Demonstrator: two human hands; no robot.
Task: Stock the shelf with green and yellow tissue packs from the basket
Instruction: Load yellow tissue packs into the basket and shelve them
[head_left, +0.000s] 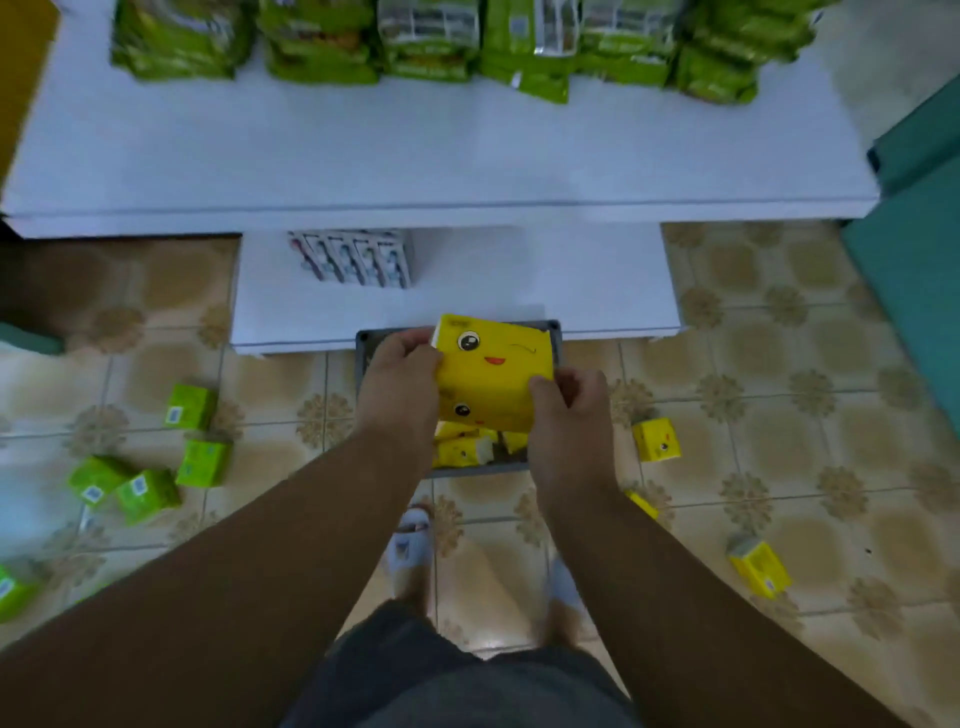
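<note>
A yellow tissue pack (491, 371) with a winking face printed on it is held above the grey basket (363, 343). My left hand (400, 384) grips its left side and my right hand (566, 410) grips its lower right corner. More yellow packs (462, 449) lie in the basket under it. The basket stands on the floor against the low white shelf step (571, 280). Above that is the wide white shelf (441, 150), with green packs (322, 47) lined along its back.
Loose green packs (145, 491) lie on the tiled floor at left, loose yellow packs (655, 440) at right. A row of toothbrush boxes (353, 257) sits on the low step. A teal object (914, 260) stands at far right. My feet (410, 545) are just behind the basket.
</note>
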